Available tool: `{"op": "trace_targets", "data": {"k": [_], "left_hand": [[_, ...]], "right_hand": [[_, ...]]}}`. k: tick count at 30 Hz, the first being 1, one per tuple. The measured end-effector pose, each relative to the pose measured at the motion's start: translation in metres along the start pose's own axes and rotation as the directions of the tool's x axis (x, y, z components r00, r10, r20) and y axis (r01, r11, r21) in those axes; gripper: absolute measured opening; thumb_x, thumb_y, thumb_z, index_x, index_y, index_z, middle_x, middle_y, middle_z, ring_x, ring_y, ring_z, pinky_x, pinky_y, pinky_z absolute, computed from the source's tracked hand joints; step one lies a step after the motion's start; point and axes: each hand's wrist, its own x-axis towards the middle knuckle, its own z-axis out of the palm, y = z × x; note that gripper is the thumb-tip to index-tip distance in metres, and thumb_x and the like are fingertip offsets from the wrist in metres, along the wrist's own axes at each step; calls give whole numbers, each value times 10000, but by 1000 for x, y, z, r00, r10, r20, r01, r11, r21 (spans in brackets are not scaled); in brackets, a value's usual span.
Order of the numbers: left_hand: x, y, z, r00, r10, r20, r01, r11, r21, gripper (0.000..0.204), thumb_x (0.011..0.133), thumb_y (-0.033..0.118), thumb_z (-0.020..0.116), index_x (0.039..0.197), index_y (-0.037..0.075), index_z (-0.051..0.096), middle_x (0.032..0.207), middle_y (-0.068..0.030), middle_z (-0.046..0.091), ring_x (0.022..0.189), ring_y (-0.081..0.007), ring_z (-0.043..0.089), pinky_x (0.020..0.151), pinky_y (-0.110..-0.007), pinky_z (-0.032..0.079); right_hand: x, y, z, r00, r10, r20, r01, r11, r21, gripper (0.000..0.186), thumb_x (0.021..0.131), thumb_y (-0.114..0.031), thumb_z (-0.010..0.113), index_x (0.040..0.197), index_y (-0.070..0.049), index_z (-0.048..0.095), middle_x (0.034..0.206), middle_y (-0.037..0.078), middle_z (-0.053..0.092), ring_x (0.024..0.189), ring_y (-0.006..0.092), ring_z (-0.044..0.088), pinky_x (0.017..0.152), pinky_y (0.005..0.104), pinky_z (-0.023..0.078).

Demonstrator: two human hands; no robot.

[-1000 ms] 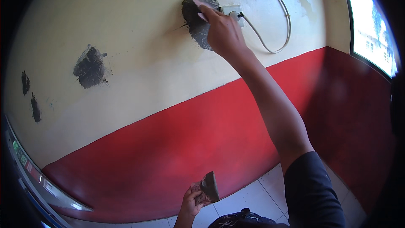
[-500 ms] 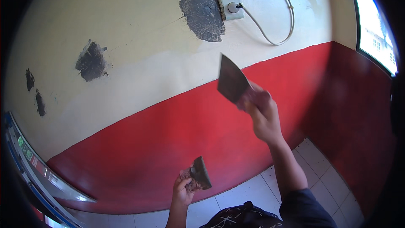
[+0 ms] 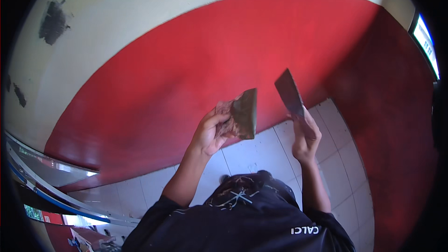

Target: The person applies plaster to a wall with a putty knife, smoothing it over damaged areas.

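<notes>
In front of my body, my left hand (image 3: 206,134) is closed around the smeared, pinkish-brown handle of a wide putty knife (image 3: 247,114). Its blade points right and carries a coat of grey-brown material. To the right, my right hand (image 3: 308,136) grips a second putty knife (image 3: 290,94), its dark blade tilted up and to the left. A small gap separates the two blades, and neither touches the wall. Dark grey patches mark the cream upper wall (image 3: 135,7): a large patch (image 3: 53,23) and a smaller patch (image 3: 19,95).
The red lower wall (image 3: 186,60) spans the view and meets a white tiled floor (image 3: 254,158). A bright window (image 3: 427,42) is at the far right. Along the left stands a metal-edged frame (image 3: 56,161), with assorted items (image 3: 91,237) beyond it at lower left.
My view has tipped downward, and the wall socket has left the picture. My right hand has come down from near the wall, and the two putty knives are now closer together.
</notes>
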Motion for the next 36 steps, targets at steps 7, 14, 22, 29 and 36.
{"op": "trace_targets", "data": {"k": [7,14,22,29,36], "left_hand": [[34,-2,8,972,-191,138,231,889,-396,299,853,-15,456,1131,-119,415,963,-245,610,731,-274,683,537,-273,614],[40,-4,22,997,24,-71,-32,994,-101,247,835,18,490,1074,-42,486,961,-160,621,758,-222,670,521,-294,601],[50,-15,29,909,416,20,-398,853,337,387,819,3,481,1195,37,394,1074,-117,573,856,-220,645,513,-342,591],[48,-20,31,856,517,5,-473,780,410,378,817,7,479,1185,28,394,1062,-124,575,835,-213,647,522,-344,594],[55,-44,35,756,655,3,-601,693,399,328,846,-20,472,1158,11,375,1067,-121,549,840,-193,632,523,-370,602]], "right_hand": [[33,5,12,865,-395,310,494,783,-379,290,723,11,655,1008,-41,665,1104,193,621,1054,345,595,916,421,461],[-33,33,-37,977,-140,163,197,885,-422,291,803,96,556,1073,3,613,1102,221,611,1021,332,612,878,382,491],[-15,12,-76,756,643,-123,-525,708,473,439,832,-102,494,1252,-27,393,1017,134,550,835,253,598,559,360,516],[22,-7,-75,725,689,3,-562,588,582,326,818,-121,480,1127,-22,452,896,101,577,738,222,603,529,350,509],[3,-2,-56,665,738,118,-621,458,636,258,826,-69,450,1075,-4,452,957,152,585,776,273,623,553,383,522]]}}
